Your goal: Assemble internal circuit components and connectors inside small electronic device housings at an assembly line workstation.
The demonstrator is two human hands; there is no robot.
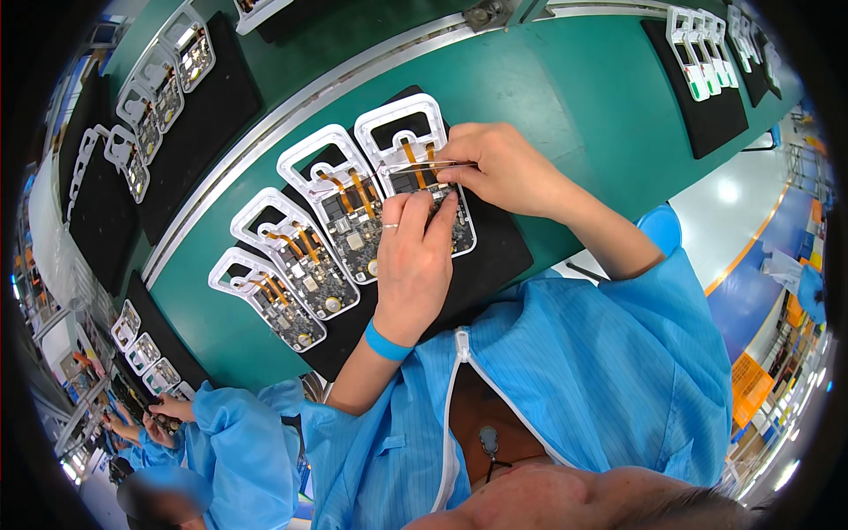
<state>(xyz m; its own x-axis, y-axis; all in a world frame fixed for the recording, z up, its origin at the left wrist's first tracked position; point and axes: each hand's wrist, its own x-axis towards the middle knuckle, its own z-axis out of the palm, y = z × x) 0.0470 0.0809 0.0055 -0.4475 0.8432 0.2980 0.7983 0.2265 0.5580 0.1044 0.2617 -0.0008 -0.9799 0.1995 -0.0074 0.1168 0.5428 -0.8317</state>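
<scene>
White-framed circuit-board housing (404, 183): lies on the black mat (503, 252), carry loop toward 12 o'clock; similar housings (352, 240) sit at 8 o'clock. The right hand (508, 168), at 3 o'clock, pinches metal tweezers (455, 164). The left hand (413, 265), at 6 o'clock, has fingertips over the board; whether it grips anything cannot be told. Handling: probably light, frame rigid. Orange ribbon cables (409, 154) appear flexible and easily creased. Lift by frame rim or loop, avoiding components.
</scene>
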